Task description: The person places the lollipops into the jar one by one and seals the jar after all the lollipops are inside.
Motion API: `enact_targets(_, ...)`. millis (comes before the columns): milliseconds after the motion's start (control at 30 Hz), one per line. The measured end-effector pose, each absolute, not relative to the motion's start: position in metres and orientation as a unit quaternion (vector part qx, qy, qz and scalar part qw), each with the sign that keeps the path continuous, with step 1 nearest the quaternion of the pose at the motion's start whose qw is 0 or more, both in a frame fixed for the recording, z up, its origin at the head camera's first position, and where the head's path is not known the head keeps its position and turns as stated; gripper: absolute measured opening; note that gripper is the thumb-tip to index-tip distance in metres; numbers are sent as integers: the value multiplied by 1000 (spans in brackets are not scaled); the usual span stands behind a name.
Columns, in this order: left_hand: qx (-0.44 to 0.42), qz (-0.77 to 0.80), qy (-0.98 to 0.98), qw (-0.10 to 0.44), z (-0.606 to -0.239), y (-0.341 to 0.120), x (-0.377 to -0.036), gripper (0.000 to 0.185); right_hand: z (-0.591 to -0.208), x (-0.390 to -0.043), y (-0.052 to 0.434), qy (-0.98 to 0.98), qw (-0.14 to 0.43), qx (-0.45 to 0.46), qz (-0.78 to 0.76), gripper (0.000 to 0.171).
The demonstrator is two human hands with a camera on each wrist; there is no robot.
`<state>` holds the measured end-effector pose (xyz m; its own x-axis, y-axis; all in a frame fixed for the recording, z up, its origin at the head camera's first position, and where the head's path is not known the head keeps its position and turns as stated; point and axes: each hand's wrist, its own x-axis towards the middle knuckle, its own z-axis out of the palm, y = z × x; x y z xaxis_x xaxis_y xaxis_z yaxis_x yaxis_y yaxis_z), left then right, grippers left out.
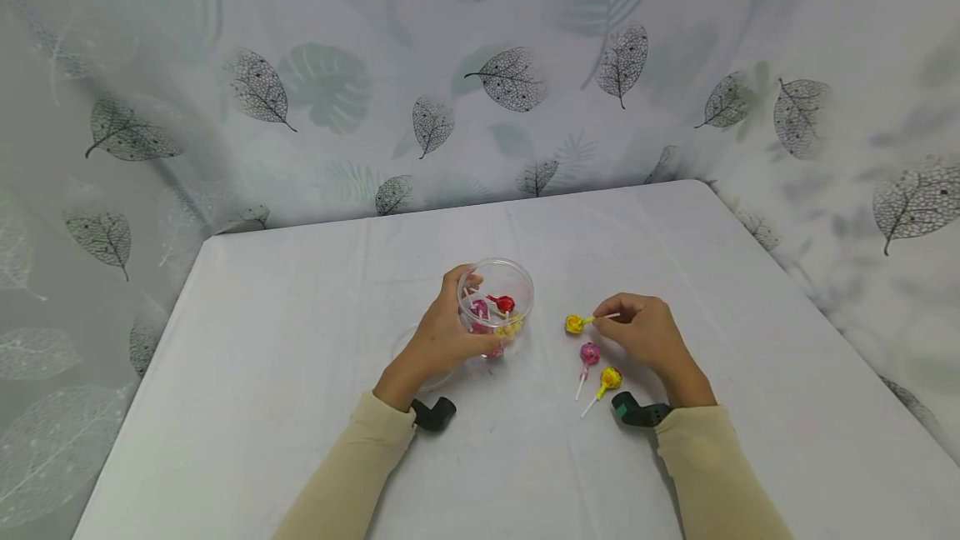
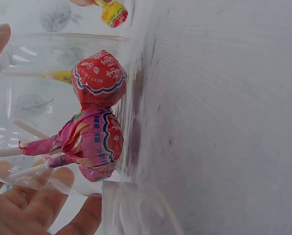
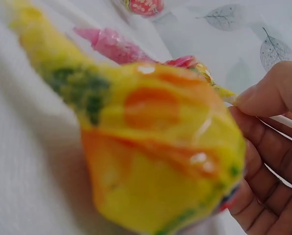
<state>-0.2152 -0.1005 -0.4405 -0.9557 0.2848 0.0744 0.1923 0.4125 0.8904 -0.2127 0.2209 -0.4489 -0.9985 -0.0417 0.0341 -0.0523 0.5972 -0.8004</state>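
My left hand grips a clear plastic tub round its side, thumb toward me. Inside it are several wrapped lollipops: a red lollipop, pink lollipops and a yellow one, sticks pointing various ways. To the right, my right hand pinches the white stick of a yellow lollipop between thumb and fingertips, its head pointing toward the tub. Just below that hand, a pink lollipop and another yellow lollipop lie on the table; the latter looms large in the right wrist view.
A clear round lid lies on the white-covered table, partly hidden behind my left hand and wrist. Leaf-patterned cloth hangs along the table's back and sides. Both wrists carry black camera mounts.
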Motion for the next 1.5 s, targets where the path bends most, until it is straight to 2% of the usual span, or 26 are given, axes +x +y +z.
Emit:
enact_targets(1033, 147, 516, 843, 44, -438, -101, -214, 109, -443, -206, 212, -861, 93, 66, 496, 4)
enact_targets(1500, 154, 517, 841, 37, -440, -101, -215, 110, -438, -204, 208, -845, 104, 64, 520, 3)
